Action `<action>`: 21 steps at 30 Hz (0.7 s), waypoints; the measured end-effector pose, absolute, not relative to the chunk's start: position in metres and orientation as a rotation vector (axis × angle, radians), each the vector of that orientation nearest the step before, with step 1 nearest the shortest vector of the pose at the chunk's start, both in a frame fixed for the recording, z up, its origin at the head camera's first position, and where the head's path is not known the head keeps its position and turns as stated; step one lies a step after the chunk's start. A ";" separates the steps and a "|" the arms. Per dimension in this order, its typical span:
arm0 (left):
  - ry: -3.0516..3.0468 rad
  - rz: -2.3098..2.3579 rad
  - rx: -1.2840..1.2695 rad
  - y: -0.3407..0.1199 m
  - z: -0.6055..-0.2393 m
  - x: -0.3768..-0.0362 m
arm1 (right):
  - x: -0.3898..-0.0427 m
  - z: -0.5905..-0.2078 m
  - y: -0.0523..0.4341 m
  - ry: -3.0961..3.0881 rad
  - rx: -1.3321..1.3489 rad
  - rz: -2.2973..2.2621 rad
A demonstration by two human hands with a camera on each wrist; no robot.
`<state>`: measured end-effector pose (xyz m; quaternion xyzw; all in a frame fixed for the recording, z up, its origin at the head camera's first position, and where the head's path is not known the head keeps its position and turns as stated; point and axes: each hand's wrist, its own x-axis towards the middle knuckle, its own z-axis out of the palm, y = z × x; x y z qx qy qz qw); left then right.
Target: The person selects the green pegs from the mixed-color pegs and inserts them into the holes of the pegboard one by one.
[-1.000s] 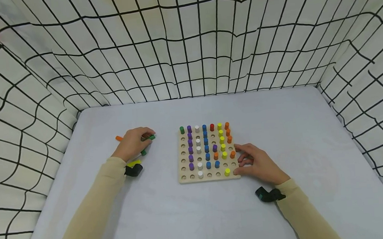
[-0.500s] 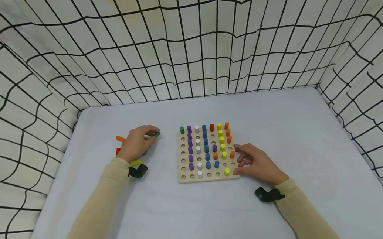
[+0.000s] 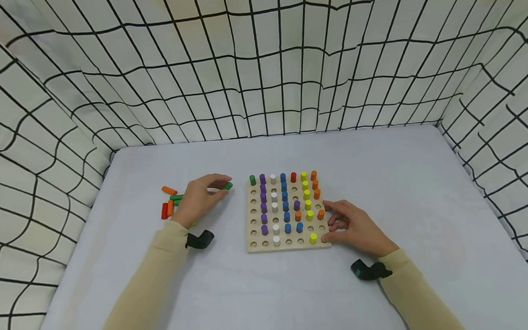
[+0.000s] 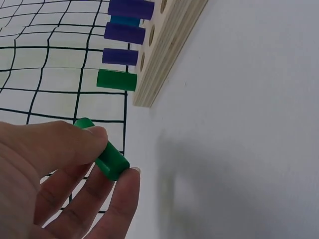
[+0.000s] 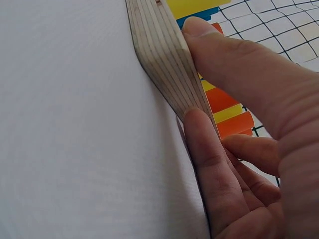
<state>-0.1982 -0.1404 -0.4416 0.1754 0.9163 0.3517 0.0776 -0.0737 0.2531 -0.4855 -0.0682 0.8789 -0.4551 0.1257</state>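
My left hand [image 3: 203, 196] pinches a green peg [image 4: 112, 162] between thumb and fingertips, just left of a wooden pegboard [image 3: 289, 246]. Rows of coloured pegs stand upright in the board: purple, white, blue, yellow and orange ones, with a single green peg [image 3: 253, 179] in the far left corner and a red peg [image 3: 293, 176] in the far row. Several holes are bare. At the board's right edge, my right hand [image 3: 358, 227] grips it. In the right wrist view, its thumb [image 5: 239, 64] lies over the top face and a finger touches the layered side.
Left of the left hand lie loose pegs: an orange peg [image 3: 170, 190], a red peg [image 3: 164, 211], green ones and a yellow one partly hidden by the wrist. A white cloth [image 3: 264, 298] covers the table. Black-lined white walls [image 3: 267, 73] enclose the back and sides.
My left hand has lifted the green peg from the loose pile and moved right towards the board, uncovering red, orange and green pegs. The right hand stays at the board's edge.
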 end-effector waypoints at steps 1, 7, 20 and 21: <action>2.738 1.069 0.524 -0.138 -0.442 -0.197 | -0.074 -0.486 0.253 2.559 -0.199 -1.328; 2.717 1.123 0.528 -0.127 -0.445 -0.191 | -0.074 -0.489 0.254 2.558 -0.199 -1.335; 2.640 1.381 0.511 -0.107 -0.456 -0.178 | -0.073 -0.488 0.253 2.567 -0.202 -1.339; 2.632 1.399 0.514 -0.106 -0.457 -0.178 | -0.073 -0.488 0.253 2.567 -0.205 -1.339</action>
